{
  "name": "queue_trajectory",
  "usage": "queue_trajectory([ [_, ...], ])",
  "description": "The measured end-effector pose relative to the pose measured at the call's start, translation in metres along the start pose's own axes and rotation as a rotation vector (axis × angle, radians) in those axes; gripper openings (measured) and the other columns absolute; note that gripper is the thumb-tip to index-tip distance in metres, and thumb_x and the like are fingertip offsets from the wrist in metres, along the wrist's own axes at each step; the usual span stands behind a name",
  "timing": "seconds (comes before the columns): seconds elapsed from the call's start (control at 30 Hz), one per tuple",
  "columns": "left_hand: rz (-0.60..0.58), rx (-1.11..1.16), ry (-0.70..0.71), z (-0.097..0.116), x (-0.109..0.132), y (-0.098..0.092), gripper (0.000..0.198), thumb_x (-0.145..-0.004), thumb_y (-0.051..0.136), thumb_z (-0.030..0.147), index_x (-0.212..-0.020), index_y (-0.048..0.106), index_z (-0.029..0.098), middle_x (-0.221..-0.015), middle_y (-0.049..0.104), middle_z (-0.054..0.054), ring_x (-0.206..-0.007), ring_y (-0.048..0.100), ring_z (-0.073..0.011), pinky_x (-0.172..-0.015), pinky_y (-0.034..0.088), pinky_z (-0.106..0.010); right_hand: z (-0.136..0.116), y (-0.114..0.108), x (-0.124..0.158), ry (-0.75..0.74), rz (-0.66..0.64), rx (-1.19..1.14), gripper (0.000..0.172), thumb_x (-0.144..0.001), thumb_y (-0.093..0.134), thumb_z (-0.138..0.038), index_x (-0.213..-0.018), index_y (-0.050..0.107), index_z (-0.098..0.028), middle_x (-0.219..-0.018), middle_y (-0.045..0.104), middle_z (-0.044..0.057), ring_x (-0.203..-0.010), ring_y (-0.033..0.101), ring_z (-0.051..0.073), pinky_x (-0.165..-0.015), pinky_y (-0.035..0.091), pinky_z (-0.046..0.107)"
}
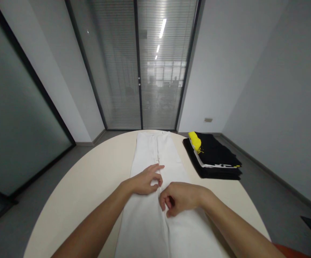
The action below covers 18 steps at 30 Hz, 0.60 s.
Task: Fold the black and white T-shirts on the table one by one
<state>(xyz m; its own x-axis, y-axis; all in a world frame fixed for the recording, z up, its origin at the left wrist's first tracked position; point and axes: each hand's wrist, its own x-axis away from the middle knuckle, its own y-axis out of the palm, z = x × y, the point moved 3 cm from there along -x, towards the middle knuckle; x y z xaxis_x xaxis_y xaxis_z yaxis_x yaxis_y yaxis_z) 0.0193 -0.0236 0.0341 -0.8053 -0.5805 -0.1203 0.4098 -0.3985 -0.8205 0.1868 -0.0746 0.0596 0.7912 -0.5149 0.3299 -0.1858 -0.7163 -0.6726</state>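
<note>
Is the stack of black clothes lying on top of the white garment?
No, the stack of black clothes sits on the table beside the white garment, with bare tabletop between them.

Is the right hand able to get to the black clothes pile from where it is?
Probably yes. The right hand rests on the white trousers, and the black clothes pile lies on the same table, farther off on that side. Only bare tabletop shows between them.

A stack of folded black clothes [214,154] with a yellow patch sits on the round bench [91,172], glass doors [136,71] beyond.
</note>
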Motion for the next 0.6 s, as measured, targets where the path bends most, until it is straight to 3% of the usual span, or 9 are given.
queue_trajectory([
  [0.13,0.023,0.024,0.019,0.0005,0.0020,-0.0016,0.017,-0.086,0.062,0.014,-0.098,0.071,0.022,-0.163,0.030,-0.005,-0.152,0.022,-0.0285,-0.123,0.025,-0.045,0.0011,0.0009,-0.0003,0.003,-0.020,-0.038,0.024,-0.071,0.079,-0.024,-0.094,0.076,-0.020,-0.075,0.066,-0.005,-0.061,0.056,0.007,-0.059,0.039,0.017],
  [0.6,0.046,0.000,0.021,-0.0005,0.0021,0.0026,0.016,-0.090,0.061,0.018,-0.099,0.071,0.024,-0.162,0.034,-0.004,-0.152,0.024,-0.0280,-0.123,0.024,-0.046,-0.0014,0.0017,-0.0019,0.027,-0.032,-0.049,0.030,-0.067,0.085,-0.033,-0.093,0.076,-0.020,-0.074,0.065,-0.006,-0.061,0.055,0.007,-0.058,0.039,0.017],
])
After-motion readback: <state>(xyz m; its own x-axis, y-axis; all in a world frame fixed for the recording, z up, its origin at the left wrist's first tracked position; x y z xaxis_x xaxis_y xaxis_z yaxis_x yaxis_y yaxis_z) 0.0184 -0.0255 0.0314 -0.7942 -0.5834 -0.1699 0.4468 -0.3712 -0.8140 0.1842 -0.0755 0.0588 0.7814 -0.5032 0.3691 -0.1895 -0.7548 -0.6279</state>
